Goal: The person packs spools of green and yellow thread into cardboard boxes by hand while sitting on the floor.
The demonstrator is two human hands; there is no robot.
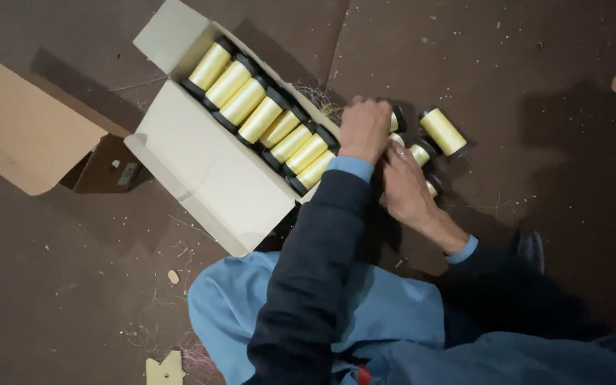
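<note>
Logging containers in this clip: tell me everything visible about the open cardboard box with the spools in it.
The pale cardboard box lies open on the dark brown floor, set at a slant to the picture. Its flaps are folded outward. Inside, a row of pale yellow thread spools with black end caps lies side by side, filling the visible opening. The left hand is at its near-right corner; whether it touches the box is unclear.
</note>
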